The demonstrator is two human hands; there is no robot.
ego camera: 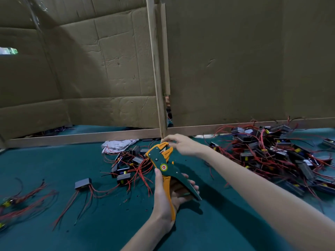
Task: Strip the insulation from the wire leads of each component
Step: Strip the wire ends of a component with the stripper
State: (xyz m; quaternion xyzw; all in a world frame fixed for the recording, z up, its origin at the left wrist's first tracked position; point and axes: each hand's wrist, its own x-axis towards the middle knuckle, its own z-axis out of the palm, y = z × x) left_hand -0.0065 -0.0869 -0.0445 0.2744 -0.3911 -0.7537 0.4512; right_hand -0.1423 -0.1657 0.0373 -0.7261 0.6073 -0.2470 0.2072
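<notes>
My left hand grips the handles of a green and orange wire stripper, jaws pointing up and away. My right hand reaches over to the orange jaws, its fingertips touching them; whether it pinches a wire there I cannot tell. A small heap of dark box components with red leads lies just left of the tool. One single component with red and black leads lies alone further left. A large heap of the same components fills the right side.
Green cloth covers the table, littered with small insulation bits. More wired components lie at the far left edge. A crumpled white paper sits behind the small heap. A wooden rail and cardboard walls close off the back.
</notes>
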